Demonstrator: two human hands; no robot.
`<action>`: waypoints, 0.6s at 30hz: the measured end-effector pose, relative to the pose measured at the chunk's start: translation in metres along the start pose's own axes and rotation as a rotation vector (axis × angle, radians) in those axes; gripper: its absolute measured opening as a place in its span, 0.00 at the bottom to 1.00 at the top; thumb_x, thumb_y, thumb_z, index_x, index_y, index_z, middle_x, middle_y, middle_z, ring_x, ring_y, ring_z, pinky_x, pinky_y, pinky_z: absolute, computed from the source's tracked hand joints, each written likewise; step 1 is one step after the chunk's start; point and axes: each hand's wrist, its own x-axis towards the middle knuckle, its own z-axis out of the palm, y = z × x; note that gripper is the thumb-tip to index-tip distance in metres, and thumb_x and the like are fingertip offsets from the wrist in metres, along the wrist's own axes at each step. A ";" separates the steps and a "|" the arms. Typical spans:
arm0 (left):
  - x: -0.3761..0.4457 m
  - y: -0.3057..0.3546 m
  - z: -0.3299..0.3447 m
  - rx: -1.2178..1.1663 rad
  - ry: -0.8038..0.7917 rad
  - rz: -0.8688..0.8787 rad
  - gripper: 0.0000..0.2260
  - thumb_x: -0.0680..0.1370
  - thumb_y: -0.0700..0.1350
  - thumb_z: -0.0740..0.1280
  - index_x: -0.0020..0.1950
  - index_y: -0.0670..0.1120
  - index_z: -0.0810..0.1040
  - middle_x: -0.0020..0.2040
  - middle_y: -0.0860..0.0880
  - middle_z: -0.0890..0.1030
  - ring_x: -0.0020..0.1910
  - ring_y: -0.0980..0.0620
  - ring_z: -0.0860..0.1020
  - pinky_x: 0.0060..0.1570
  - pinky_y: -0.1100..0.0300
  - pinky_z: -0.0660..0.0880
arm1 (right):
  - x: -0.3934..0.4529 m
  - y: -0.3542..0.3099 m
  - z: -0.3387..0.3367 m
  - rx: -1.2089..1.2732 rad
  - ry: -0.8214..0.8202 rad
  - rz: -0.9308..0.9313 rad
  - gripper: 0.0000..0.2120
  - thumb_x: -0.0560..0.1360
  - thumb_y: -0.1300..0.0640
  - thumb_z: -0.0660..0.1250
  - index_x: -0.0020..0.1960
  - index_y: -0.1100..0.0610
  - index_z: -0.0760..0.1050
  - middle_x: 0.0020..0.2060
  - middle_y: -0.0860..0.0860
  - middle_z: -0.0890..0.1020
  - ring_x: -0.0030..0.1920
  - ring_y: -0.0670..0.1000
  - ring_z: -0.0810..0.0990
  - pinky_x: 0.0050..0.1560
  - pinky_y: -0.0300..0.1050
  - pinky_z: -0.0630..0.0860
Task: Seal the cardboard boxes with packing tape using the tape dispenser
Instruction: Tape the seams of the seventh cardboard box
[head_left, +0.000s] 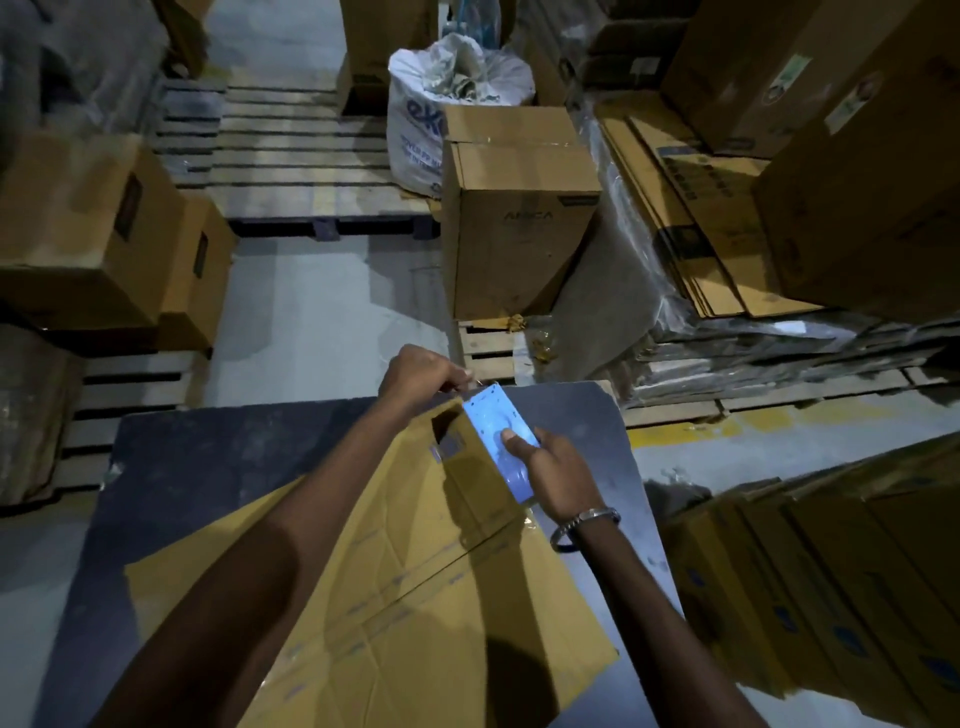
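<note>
A: Item one, progress?

B: Early stage, by my reading. One flattened cardboard box lies on the dark bench, flaps spread, not yet squared up. A shiny strip along its right edge may be tape; too dim to be sure. The far end is raised where the hands meet.

A: Hands and tool?

B: Right hand: grip wrapped round a pale blue tape dispenser, thumb on its flat face, held at the box's far right edge. Left hand: fingers curled at the dispenser's far end, seemingly pinching the tape's free end; the tape itself is too thin and blurred to confirm. A metal bracelet on the right wrist.

A: Remaining?

B: Most of it, I judge: seam taping here, then further boxes.

A: Surface and room?

B: Bench: dark, scuffed, rounded far corner. Floor: grey concrete, yellow marking at right. Wooden pallets ahead and left. One upright closed carton beyond the bench, a white woven sack behind it. Flat carton stacks right, more stacked cartons near right. Dim warehouse lighting.
</note>
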 end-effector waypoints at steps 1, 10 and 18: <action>0.005 -0.002 -0.002 0.018 0.013 -0.011 0.04 0.68 0.48 0.81 0.38 0.49 0.90 0.38 0.51 0.88 0.44 0.48 0.87 0.54 0.46 0.84 | 0.008 -0.003 0.002 0.014 -0.013 0.050 0.24 0.74 0.35 0.68 0.50 0.56 0.84 0.41 0.50 0.87 0.43 0.54 0.86 0.47 0.51 0.80; 0.029 -0.045 -0.003 -0.012 -0.054 -0.170 0.13 0.67 0.53 0.84 0.43 0.46 0.90 0.43 0.47 0.89 0.46 0.47 0.87 0.55 0.47 0.83 | 0.060 -0.023 0.014 -0.023 -0.038 0.220 0.19 0.72 0.39 0.71 0.43 0.57 0.80 0.49 0.59 0.84 0.53 0.62 0.83 0.56 0.58 0.80; 0.016 -0.041 -0.005 0.274 -0.080 -0.147 0.20 0.74 0.59 0.79 0.57 0.47 0.83 0.58 0.48 0.82 0.60 0.45 0.81 0.60 0.53 0.77 | 0.065 -0.028 0.017 -0.053 -0.063 0.278 0.37 0.62 0.34 0.68 0.62 0.58 0.80 0.58 0.58 0.82 0.55 0.61 0.82 0.59 0.60 0.80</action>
